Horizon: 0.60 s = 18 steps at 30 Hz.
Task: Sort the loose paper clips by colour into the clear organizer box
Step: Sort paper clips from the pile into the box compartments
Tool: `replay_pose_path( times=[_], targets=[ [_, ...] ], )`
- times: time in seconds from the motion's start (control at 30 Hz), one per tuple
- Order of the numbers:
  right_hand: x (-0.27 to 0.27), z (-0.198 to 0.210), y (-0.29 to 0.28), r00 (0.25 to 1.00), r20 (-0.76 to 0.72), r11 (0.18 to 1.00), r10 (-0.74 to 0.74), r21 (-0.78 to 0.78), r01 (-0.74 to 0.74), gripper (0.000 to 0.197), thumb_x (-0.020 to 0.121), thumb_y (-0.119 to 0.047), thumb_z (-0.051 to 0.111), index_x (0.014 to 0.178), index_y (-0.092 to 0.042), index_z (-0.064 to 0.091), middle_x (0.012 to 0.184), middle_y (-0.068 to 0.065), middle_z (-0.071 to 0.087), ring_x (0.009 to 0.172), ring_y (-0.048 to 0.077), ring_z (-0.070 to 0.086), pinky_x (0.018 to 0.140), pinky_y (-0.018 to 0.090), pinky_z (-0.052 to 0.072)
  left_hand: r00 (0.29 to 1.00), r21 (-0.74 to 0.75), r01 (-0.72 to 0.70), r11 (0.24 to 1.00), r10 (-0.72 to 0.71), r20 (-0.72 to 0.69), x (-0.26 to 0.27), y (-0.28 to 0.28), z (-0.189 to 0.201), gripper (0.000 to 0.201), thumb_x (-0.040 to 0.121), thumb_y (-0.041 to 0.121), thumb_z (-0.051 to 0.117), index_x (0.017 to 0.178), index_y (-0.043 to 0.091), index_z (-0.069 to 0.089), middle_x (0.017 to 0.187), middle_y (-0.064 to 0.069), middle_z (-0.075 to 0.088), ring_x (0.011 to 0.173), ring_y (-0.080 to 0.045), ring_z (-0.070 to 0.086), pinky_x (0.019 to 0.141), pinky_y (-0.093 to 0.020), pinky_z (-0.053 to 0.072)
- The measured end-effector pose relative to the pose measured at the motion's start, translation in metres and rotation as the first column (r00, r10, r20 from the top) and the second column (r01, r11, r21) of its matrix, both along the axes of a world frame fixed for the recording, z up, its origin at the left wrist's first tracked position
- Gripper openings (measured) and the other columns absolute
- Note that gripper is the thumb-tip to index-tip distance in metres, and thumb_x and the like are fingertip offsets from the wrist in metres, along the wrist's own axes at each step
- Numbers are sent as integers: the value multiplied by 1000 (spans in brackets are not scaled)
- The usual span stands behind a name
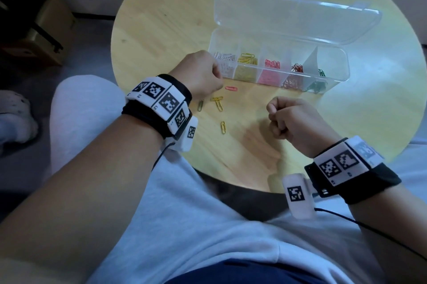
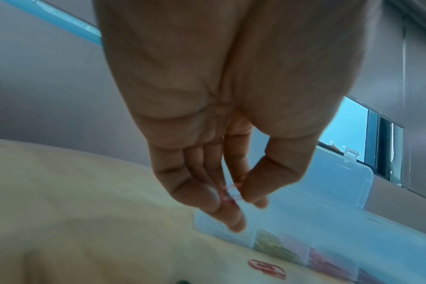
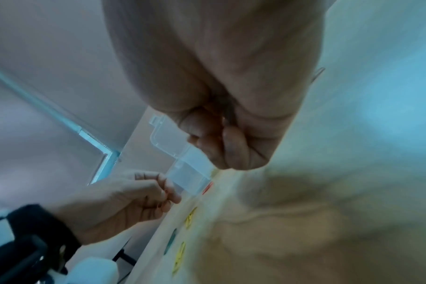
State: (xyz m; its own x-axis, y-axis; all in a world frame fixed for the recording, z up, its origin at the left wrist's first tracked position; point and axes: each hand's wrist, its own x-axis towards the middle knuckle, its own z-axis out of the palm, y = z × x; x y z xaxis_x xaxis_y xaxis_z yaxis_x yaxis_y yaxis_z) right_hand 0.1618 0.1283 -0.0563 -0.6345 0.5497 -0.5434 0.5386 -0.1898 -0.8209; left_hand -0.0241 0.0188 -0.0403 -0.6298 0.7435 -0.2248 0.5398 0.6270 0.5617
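- Left hand (image 2: pixel 221 119) pinches a pink paper clip (image 2: pixel 231 194) between thumb and fingertips, near the organizer box's (image 1: pixel 332 52) left end.
- Right hand (image 1: pixel 298 122) is fisted over the table (image 1: pixel 161 29); whether it holds anything, I cannot tell.
- Next, probably: carry it right to the pink compartment (image 1: pixel 272 68); loose clips (image 1: pixel 218 102) remain.

Box (image 1: pixel 277 29) clear; clips inside white, yellow, pink, red, green. Loose clips (image 1: pixel 218 103): pink, yellow, olive. Worktop (image 1: pixel 161 29) light wood.

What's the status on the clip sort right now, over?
Left hand pinches a pink clip near the organizer box. Right hand curled, nothing visibly held. Pink clip and yellow clips loose on table. Nothing blocking.
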Motion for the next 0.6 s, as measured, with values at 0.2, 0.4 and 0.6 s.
replay_pose_path(
  times=[0.2,0.4,0.6],
  targets=[
    [-35,6,-7,971,65,952,232,191,-240,22,86,-1,45,72,-15,57,61,-2,47,44,9,34,45,21,25,998,-2,5,1000,-5,64,-1,5,-2,27,89,11,41,80,-1,64,65,-1,56,51,-9,46,48,-21,34],
    [-72,-7,-7,877,374,607,301,635,-479,23,90,-31,59,112,-27,64,88,0,64,76,19,56,65,28,42,995,-38,45,998,-41,89,-5,4,-7,30,92,13,41,81,0,66,67,0,56,38,5,46,44,-19,32],
    [-84,-10,-1,827,489,390,277,730,-562,20,86,-38,67,95,-21,74,84,4,67,76,26,65,70,35,56,985,-12,64,998,-62,161,-2,6,-5,28,92,6,37,78,7,61,59,6,49,43,0,45,38,-13,29]
  ],
)
